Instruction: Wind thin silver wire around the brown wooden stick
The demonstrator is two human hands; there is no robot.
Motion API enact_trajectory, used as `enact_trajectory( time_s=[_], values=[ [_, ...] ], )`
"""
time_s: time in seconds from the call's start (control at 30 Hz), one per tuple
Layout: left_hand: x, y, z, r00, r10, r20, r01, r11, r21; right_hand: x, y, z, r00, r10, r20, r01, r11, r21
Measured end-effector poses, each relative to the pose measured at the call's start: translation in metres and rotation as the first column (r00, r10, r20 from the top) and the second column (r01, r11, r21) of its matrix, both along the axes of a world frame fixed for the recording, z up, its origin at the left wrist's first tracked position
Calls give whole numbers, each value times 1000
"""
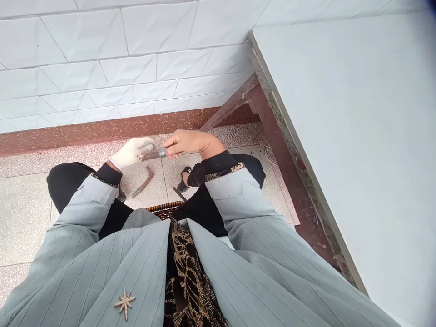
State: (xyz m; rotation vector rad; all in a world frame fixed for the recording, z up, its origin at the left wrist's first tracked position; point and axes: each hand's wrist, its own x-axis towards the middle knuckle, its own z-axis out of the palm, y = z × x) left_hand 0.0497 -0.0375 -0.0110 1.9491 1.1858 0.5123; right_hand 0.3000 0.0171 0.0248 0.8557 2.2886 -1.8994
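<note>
My left hand (pixel 131 151), in a white knitted glove, is closed around one end of a brownish wooden handle (pixel 149 155). Silvery wire or a metal band (pixel 161 152) wraps the handle near my right hand. My right hand (pixel 185 141) is bare and closed at that wrapped end, its thumb along the top. A thin strip shows under the right wrist; whether it belongs to the handle I cannot tell. Below the left hand, a similar curved wooden piece (pixel 143 182) with a wrapped end lies on the floor.
A white-topped table (pixel 344 113) with reddish-brown legs (pixel 272 131) stands to the right. Ahead is a white tiled wall (pixel 88 36) with a red-brown skirting (pixel 102 131). The floor is speckled tile (pixel 25 204). A pale cable (pixel 269 156) lies by the table leg.
</note>
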Motion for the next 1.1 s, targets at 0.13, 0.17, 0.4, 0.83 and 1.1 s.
enact_trajectory(
  time_s=[0.13, 0.17, 0.4, 0.83, 1.1],
  values=[
    [10, -5, -9, 999, -16, 42, 22, 991, -135, 3, 0, 5, 880, -451, -150, 460, 888, 29],
    [13, -7, -11, 998, -54, 33, 58, 987, -150, 1, 0, 3, 829, -536, -158, 546, 837, 28],
    [21, -9, -11, 966, -188, -179, 187, 982, -24, -11, 7, -15, 781, -603, 162, 513, 767, 385],
    [2, -4, 3, 971, -105, -213, 115, 993, 34, -20, -6, -17, 928, 71, 366, -117, 987, 107],
    [-1, -1, -1, 998, -67, -13, 66, 996, -58, -6, -2, -8, 992, 90, 93, -90, 996, 1]
  ],
)
